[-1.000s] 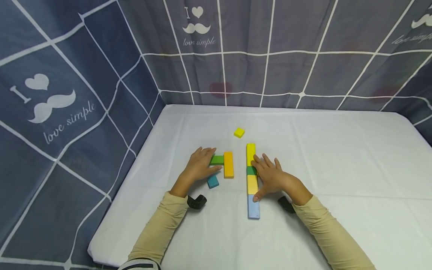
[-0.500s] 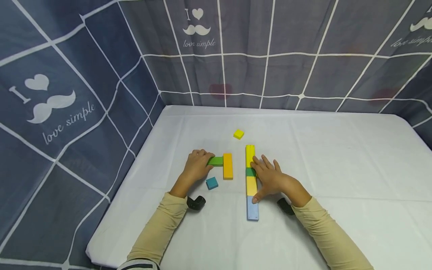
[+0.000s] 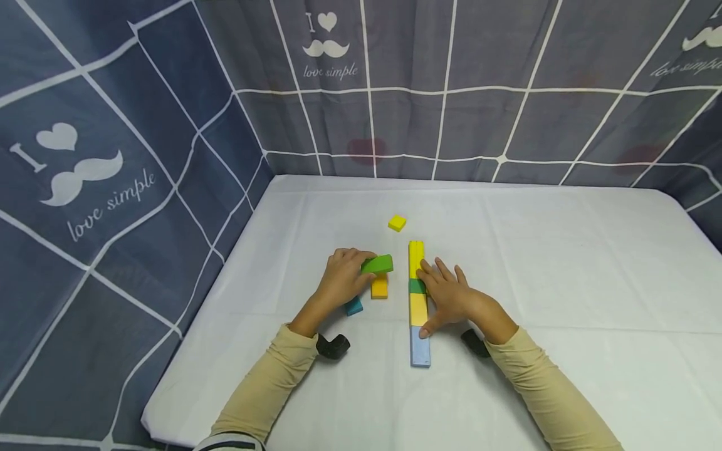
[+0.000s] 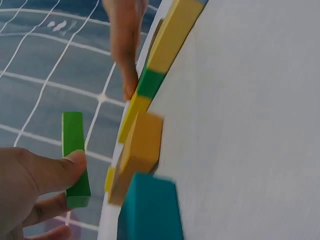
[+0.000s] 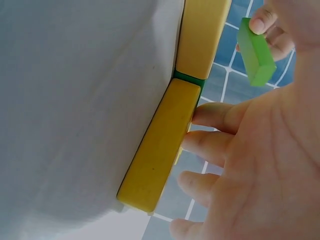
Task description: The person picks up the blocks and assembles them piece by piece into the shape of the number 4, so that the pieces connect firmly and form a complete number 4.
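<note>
My left hand pinches a bright green block between thumb and fingers. In the left wrist view this block is off the table. It hangs over the far part of an orange block, hiding it in the head view. A teal block lies beside the left wrist, partly covered. My right hand is spread along a straight row of blocks. Fingertips touch the yellow block and dark green block; the thumb rests by the pale yellow block and light blue block.
A small yellow block lies alone beyond the row. White cloth covers the table. Grey checked curtains stand at the back and left. A black wrist device sits under the left forearm, another under the right.
The left hand has taken hold of the green block, lifted it and carried it right, over the orange block. The right hand has stayed at the row.
</note>
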The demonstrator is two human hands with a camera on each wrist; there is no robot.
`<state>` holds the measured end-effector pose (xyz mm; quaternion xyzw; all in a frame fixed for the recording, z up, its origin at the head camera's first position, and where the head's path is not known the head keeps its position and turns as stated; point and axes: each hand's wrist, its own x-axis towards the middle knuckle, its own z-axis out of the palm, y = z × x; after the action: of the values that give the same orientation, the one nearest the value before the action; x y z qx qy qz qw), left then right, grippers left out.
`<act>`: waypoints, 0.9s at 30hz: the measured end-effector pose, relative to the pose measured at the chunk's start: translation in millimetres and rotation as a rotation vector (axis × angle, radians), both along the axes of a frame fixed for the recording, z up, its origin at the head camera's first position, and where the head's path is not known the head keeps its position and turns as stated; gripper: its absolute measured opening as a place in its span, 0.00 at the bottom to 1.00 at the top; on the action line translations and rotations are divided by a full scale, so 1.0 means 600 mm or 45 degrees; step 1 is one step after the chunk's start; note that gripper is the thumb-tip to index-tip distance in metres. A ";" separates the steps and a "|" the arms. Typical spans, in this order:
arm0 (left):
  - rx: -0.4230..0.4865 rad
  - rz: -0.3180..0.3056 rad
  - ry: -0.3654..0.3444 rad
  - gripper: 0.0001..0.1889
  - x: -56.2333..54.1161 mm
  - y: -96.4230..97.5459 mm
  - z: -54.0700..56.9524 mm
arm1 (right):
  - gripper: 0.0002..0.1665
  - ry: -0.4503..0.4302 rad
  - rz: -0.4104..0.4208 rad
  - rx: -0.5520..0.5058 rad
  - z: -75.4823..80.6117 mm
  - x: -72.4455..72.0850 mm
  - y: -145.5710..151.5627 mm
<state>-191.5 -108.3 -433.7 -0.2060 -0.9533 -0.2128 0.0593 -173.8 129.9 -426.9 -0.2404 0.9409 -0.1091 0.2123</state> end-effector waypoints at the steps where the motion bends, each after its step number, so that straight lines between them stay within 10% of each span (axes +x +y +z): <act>1: 0.017 -0.018 0.007 0.20 0.003 0.004 -0.001 | 0.76 0.000 0.001 -0.002 0.000 0.000 0.000; 13: 0.112 -0.130 -0.065 0.20 0.027 0.039 -0.020 | 0.76 0.011 0.018 0.000 -0.003 0.002 -0.003; 27: -0.060 -0.099 0.032 0.20 0.027 0.046 -0.028 | 0.76 0.020 0.004 0.048 0.003 0.001 -0.002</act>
<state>-175.1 -80.6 -450.5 -0.2469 -0.9485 -0.1899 0.0579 -173.2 128.6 -424.9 -0.2388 0.9440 -0.0893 0.2095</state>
